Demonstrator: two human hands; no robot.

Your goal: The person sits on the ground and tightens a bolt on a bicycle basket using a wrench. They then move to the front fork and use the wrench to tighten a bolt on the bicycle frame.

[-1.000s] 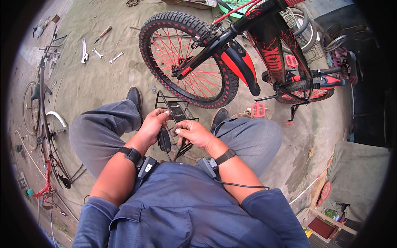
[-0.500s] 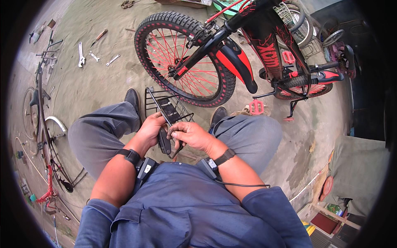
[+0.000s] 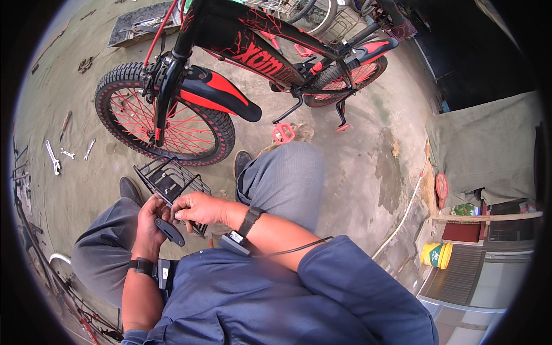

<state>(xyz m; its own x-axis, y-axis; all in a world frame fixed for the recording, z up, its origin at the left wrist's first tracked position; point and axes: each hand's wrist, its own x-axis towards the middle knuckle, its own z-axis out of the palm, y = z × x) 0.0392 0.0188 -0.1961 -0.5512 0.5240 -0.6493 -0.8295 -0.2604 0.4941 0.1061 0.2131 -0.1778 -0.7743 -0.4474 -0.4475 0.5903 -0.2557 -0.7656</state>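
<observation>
A black wire bicycle carrier rack (image 3: pixel 171 183) stands tilted between my knees, its far end close to the front tyre. My left hand (image 3: pixel 148 221) is closed around its near end, beside a dark oval plate (image 3: pixel 170 231) that sticks out toward me. Against the same end, my right hand (image 3: pixel 200 208) is closed in a pinch, thumb and fingers together. Whatever sits between those fingertips is too small or hidden to name. Just beyond the rack is a black and red bicycle (image 3: pixel 259 54), its front wheel (image 3: pixel 167 123) nearest my hands.
On the ground cloth at left lie an adjustable wrench (image 3: pixel 53 158), two small spanners (image 3: pixel 89 149) and a screwdriver (image 3: pixel 66 123). A grey tray (image 3: pixel 138 26) lies at the back. A yellow bucket (image 3: pixel 436 255) stands at right, near a cabinet.
My view has swung to the right, so the bicycle, tools and rack appear farther left. Both hands stay at the rack's near end, and the oval plate shows at a different angle.
</observation>
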